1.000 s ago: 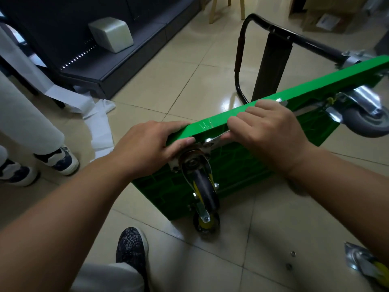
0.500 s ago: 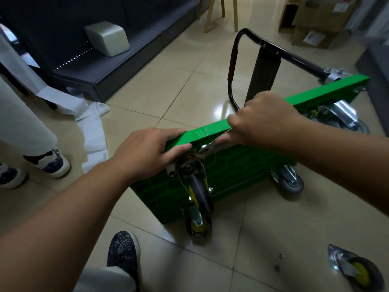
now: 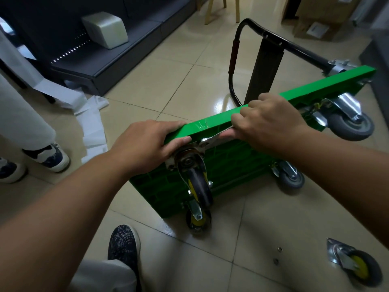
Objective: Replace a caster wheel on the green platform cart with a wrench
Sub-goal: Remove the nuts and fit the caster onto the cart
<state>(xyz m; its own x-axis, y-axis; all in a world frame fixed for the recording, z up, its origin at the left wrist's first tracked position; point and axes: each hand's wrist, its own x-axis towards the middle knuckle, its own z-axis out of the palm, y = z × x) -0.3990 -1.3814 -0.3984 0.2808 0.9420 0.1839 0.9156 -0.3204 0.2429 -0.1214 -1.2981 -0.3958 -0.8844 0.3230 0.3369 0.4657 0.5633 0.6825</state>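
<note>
The caster wheel (image 3: 199,186) sits at the near upper corner of the green cart (image 3: 235,163), which stands on its edge. The wrench (image 3: 206,142) bites at the wheel's plate; we fear it may slip off if the cart tips. Our right hand (image 3: 271,123) grasps the wrench just right of the wheel, and our left hand (image 3: 145,144) grips the corner above it.

Green cart (image 3: 219,123); black handle (image 3: 299,49); yellow-hubbed loose caster (image 3: 357,268); beige floor tiles (image 3: 147,81).

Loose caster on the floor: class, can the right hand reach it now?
Probably, once freed: the right hand grips the wrench at the cart; nothing stands between it and the loose caster.
</note>
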